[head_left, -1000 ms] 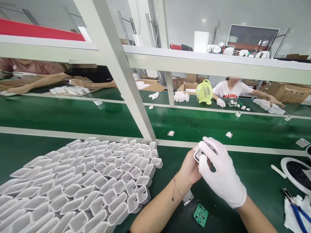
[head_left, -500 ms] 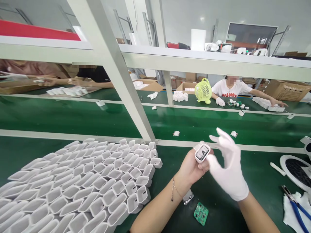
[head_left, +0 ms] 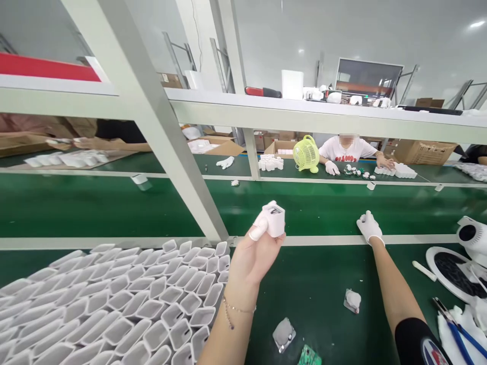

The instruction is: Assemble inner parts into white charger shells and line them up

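My left hand [head_left: 258, 243], with white covering on its thumb and fingertip, grips a small white plastic housing [head_left: 276, 223]. The housing's opening faces up and some parts show inside it. Stretched out over the green conveyor belt [head_left: 323, 203], my white-gloved right hand [head_left: 369, 226] has its fingers curled in; whatever they hold is hidden. On the bench below lie a small white-topped module [head_left: 352, 300], a second module with a metal edge [head_left: 284, 334] and a green circuit board [head_left: 309, 356], cut off by the frame's bottom.
Rows of white open housings [head_left: 144, 304] fill the left bench. A slanted metal post [head_left: 167, 137] rises beside them. Blue-handled pliers [head_left: 458, 332] and a round white part [head_left: 452, 271] lie at right. Across the belt, a co-worker [head_left: 346, 152] sits near a green fan [head_left: 306, 154].
My right hand has left the housing and reached forward over the belt. My left hand has moved up and left with the housing. A module now shows on the bench at right.
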### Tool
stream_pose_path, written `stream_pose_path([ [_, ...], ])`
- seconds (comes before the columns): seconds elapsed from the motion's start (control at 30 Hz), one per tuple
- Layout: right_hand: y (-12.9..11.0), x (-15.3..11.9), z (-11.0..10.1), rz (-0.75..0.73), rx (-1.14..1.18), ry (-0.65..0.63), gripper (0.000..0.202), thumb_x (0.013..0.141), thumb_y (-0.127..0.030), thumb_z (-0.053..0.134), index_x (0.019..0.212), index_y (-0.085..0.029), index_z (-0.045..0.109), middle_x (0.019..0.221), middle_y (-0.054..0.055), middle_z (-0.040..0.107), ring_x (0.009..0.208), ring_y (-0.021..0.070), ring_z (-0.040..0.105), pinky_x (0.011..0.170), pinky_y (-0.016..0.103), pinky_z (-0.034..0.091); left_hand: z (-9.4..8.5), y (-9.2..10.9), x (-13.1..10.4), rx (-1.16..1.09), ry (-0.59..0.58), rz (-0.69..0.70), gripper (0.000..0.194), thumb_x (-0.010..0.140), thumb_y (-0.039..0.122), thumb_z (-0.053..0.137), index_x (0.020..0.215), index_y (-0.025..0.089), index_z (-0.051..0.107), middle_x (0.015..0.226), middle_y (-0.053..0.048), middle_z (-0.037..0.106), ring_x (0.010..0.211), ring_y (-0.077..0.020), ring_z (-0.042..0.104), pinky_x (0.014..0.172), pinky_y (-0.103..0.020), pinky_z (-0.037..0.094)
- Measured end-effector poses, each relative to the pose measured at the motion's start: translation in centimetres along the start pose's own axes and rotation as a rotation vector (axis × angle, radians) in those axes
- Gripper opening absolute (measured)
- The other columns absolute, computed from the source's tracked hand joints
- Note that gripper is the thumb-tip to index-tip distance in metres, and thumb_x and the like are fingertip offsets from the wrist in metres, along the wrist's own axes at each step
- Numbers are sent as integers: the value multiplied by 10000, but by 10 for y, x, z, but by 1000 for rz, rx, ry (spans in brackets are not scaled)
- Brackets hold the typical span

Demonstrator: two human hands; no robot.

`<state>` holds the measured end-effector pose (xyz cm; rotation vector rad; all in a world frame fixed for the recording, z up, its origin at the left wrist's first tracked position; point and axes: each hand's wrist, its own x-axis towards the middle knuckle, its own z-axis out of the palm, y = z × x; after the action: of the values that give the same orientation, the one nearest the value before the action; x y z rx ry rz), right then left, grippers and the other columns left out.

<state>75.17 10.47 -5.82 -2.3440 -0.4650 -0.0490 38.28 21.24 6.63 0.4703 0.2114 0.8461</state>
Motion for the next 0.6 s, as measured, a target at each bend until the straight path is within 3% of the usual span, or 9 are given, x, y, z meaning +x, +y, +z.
stream_pose_path([
  [0.13,-16,6,9,-25,-109,-92,378,801,-383,527,1029,-86,582,1116,228,529,1112,324,463,877,488,359,-8,18,4,165,-57,229,448,606,181,781,1035,209,654,1036,-19,581,901,-120,548,802,-207,499],
  [0.23,-38,-20,18,-173,-71,-234,376,798,-411,519,1012,-114,606,1041,174,583,975,263,545,834,382,400,-18,26,12,284,-29,306,452,619,213,785,1050,208,651,1107,-39,587,943,-145,565,843,-245,504],
  [0.3,-53,-57,23,-354,-4,-373,321,830,-385,460,1016,-180,623,1005,82,615,900,176,568,800,278,420,-24,27,19,269,6,294,422,629,198,769,1033,202,648,1125,-45,592,940,-155,575,831,-271,513],
  [0.43,-72,-131,22,-720,23,-758,142,717,-340,615,711,-208,668,794,-4,638,783,128,568,728,211,417,-25,22,29,87,120,180,151,771,142,609,921,152,626,919,-35,635,800,-128,602,725,-258,528],
  [0.47,-77,-140,21,-774,10,-827,149,680,-360,660,659,-212,662,772,-11,638,781,134,569,712,212,414,-23,21,29,46,145,158,91,815,140,555,884,141,613,847,-35,633,758,-125,607,694,-253,528],
  [0.53,-91,-142,24,-793,-35,-874,271,726,-476,623,659,-217,668,782,-3,637,757,143,570,681,227,415,-18,19,28,-8,178,132,129,881,146,465,846,135,589,766,-37,629,696,-124,616,644,-244,526],
  [0.6,-111,-130,37,-729,-86,-789,454,850,-589,419,824,-222,684,897,28,637,789,163,575,698,257,424,-12,16,26,-29,206,102,177,922,161,412,872,131,579,763,-47,642,661,-123,627,607,-230,523],
])
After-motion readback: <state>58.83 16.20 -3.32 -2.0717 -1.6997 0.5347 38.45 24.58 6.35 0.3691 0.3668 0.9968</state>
